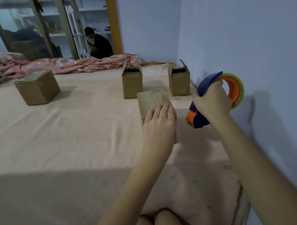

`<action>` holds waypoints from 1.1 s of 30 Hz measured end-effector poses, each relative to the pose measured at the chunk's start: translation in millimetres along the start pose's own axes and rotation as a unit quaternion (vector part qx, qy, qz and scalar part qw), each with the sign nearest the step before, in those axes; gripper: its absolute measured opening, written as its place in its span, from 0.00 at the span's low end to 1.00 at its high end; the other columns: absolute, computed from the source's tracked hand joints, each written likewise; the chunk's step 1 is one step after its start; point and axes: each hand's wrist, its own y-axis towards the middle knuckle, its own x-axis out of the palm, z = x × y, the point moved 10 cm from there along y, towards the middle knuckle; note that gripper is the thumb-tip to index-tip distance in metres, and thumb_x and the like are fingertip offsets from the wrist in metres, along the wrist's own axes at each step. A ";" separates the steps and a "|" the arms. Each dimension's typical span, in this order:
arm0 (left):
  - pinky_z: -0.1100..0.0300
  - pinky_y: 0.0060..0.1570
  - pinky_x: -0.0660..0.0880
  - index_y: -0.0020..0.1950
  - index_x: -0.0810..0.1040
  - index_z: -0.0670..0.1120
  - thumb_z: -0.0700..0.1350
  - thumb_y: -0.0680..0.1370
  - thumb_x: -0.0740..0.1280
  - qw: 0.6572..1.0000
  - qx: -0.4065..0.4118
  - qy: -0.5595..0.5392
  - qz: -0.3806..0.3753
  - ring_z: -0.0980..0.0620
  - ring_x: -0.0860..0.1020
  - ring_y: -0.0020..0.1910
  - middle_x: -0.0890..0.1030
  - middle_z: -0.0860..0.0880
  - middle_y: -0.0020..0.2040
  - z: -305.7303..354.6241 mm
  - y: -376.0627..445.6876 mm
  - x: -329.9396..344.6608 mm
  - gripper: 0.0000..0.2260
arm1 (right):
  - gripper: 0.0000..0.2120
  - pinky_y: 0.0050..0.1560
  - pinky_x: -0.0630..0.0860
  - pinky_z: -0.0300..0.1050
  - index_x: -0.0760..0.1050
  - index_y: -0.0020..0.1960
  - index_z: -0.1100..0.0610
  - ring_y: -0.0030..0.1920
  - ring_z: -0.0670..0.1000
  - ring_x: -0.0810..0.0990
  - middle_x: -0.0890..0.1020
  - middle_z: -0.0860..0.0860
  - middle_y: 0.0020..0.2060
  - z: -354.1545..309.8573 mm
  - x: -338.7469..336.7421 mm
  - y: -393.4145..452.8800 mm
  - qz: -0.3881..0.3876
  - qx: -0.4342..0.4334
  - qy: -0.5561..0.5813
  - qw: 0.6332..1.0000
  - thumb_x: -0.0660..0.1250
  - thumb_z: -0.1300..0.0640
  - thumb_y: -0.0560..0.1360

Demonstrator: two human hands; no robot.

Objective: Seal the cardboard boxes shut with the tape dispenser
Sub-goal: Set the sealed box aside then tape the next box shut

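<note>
Taping of the near box (152,100) looks just done: left hand (159,119) lies flat, fingers straight, on its closed top, right hand (213,102) grips the tape dispenser (217,97) beside it, leaving 2 open boxes (132,84) behind.

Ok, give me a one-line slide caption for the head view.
Left hand steadies a closed box while the right hand holds the tape dispenser beside it.

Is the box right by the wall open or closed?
Open. The box by the wall has its top flaps sticking up, with a dark gap showing between them.
</note>
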 end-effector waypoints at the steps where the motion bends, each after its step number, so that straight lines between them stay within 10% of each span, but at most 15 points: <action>1: 0.56 0.58 0.75 0.56 0.82 0.42 0.43 0.72 0.73 1.000 -0.001 -0.001 -0.002 0.49 0.79 0.58 0.82 0.46 0.56 0.4 0.1 0.4 0.14 | 0.19 0.36 0.68 0.45 0.66 0.56 0.64 0.42 0.57 0.79 0.79 0.56 0.43 -1.6 -8.4 1.2 0.030 -0.016 0.029 0.999 0.64 0.51 0.75; 7: 0.53 0.67 0.67 0.65 0.76 0.40 0.42 0.79 0.64 1.000 -0.009 -0.017 -0.015 0.46 0.73 0.66 0.77 0.44 0.64 0.3 3.8 5.3 0.15 | 0.13 0.36 0.65 0.41 0.71 0.47 0.60 0.38 0.51 0.75 0.78 0.54 0.39 -8.7 -35.1 1.0 0.151 -0.096 0.079 0.981 0.62 0.50 0.75; 15: 0.55 0.57 0.74 0.55 0.82 0.41 0.41 0.73 0.69 0.998 -0.014 -0.053 -0.006 0.46 0.79 0.58 0.82 0.45 0.55 -0.8 8.4 -1.1 0.11 | 0.13 0.46 0.74 0.45 0.74 0.55 0.60 0.47 0.53 0.77 0.79 0.56 0.47 9.6 28.8 -12.2 -0.015 -0.139 0.197 0.970 0.70 0.57 0.72; 22: 0.57 0.45 0.77 0.46 0.83 0.41 0.39 0.67 0.74 0.997 -0.010 -0.066 0.034 0.46 0.83 0.46 0.85 0.45 0.46 -3.4 7.5 -6.0 0.08 | 0.17 0.35 0.62 0.17 0.74 0.58 0.64 0.45 0.50 0.74 0.79 0.56 0.47 31.4 29.7 -45.9 -0.100 -0.077 0.234 0.964 0.71 0.66 0.70; 27: 0.58 0.33 0.71 0.40 0.80 0.42 0.42 0.68 0.73 0.998 -0.017 -0.055 0.017 0.46 0.80 0.34 0.81 0.46 0.37 -7.0 11.5 -7.3 0.05 | 0.20 0.38 0.64 0.18 0.72 0.58 0.69 0.43 0.45 0.72 0.77 0.57 0.47 20.2 21.2 -80.1 -0.204 -0.142 0.236 0.939 0.66 0.77 0.66; 33: 0.60 0.37 0.64 0.49 0.78 0.44 0.49 0.73 0.67 0.999 -0.011 -0.050 0.012 0.48 0.77 0.43 0.78 0.47 0.47 -13.2 12.6 -4.6 0.10 | 0.23 0.50 0.74 0.36 0.69 0.60 0.56 0.48 0.52 0.76 0.75 0.53 0.51 55.2 26.0 -78.4 -0.190 -0.123 0.143 0.963 0.66 0.67 0.66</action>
